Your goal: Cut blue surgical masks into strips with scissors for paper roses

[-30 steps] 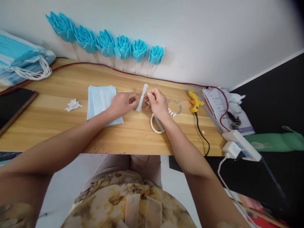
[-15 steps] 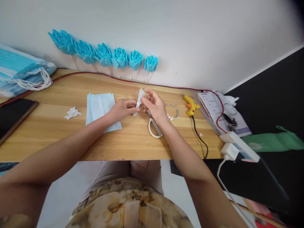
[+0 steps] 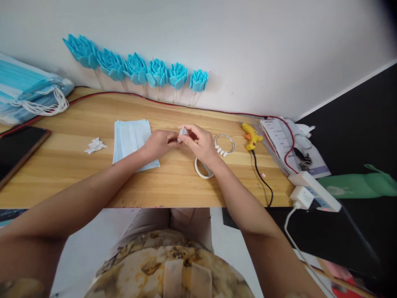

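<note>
Between my two hands is a small white roll (image 3: 183, 131), its layered, greyish end turned up toward me. My left hand (image 3: 160, 143) pinches its lower part from the left. From the right, the thumb and fingers of my right hand (image 3: 201, 142) close round it. Under my left wrist lies a light blue face mask (image 3: 132, 138), flat on the wood. White scissors (image 3: 203, 169) are partly covered by my right hand, with only a handle loop showing. Just right of that hand rests a tape roll (image 3: 233, 145) with short white strips on its edge.
Several blue flowers (image 3: 157, 73) on sticks lean against the wall. Stacked masks (image 3: 27, 87) and a phone (image 3: 23, 145) lie left, near white scraps (image 3: 95, 145). A yellow glue gun (image 3: 252, 135), papers (image 3: 277, 138), a power strip (image 3: 316, 191) and a green bottle (image 3: 356, 185) are right.
The white roll, held lengthwise before, has been tipped so its layered end faces me. My right hand has shifted slightly down and left, closing round it; both hands still grip it.
</note>
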`<state>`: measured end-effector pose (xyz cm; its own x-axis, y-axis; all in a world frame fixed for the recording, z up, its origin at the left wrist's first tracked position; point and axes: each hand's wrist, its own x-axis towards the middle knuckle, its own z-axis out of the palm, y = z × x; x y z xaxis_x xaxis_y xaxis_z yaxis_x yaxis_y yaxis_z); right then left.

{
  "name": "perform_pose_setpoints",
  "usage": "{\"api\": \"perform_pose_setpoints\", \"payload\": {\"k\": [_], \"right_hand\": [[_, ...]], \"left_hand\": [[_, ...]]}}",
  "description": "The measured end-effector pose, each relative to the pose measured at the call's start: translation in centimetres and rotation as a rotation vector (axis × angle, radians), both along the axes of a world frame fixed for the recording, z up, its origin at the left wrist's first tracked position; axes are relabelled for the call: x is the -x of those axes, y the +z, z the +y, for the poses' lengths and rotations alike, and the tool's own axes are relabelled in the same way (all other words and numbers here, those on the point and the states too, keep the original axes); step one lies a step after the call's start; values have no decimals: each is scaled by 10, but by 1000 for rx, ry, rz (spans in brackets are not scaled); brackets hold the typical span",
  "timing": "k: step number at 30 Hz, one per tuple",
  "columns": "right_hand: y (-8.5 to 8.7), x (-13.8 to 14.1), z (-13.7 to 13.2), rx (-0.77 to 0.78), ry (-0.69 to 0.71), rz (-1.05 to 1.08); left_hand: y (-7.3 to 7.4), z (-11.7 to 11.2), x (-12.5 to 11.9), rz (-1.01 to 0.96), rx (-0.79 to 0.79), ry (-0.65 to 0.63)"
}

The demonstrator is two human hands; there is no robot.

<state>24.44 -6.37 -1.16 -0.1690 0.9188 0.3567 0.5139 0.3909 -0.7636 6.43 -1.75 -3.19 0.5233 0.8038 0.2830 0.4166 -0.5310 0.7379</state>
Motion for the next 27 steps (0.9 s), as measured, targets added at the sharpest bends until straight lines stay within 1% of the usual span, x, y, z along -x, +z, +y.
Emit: {"api": "perform_pose_setpoints", "payload": {"k": [4,6,9,13,16,20,22,24,27], "right_hand": [[-2,2,1,17,-21,-9],[-3,2,1,16,-24,22],[-3,2,1,-1,-5,66],[-3,1,0,-54,-33,91],[-4,0,2,-10,-13,80],[-8,0,5,29,-15,95],[-8,-1,6,58,0,177],[-7,-2,8,113,12,316],[-5,-4,11,238,7,507]], "left_hand": [[-9,3,-1,36,42,-1],[-9,2,-1,37,46,9],[-4,-1,-2,28,61,9],[0,-4,-2,-56,110,-62],[-3,-2,-2,-65,143,-107],[-7,0,-2,-81,234,-158],[-6,0,-2,-112,268,-177],[-2,-1,-2,-109,281,-199],[1,-2,-2,-51,246,-223]]}}
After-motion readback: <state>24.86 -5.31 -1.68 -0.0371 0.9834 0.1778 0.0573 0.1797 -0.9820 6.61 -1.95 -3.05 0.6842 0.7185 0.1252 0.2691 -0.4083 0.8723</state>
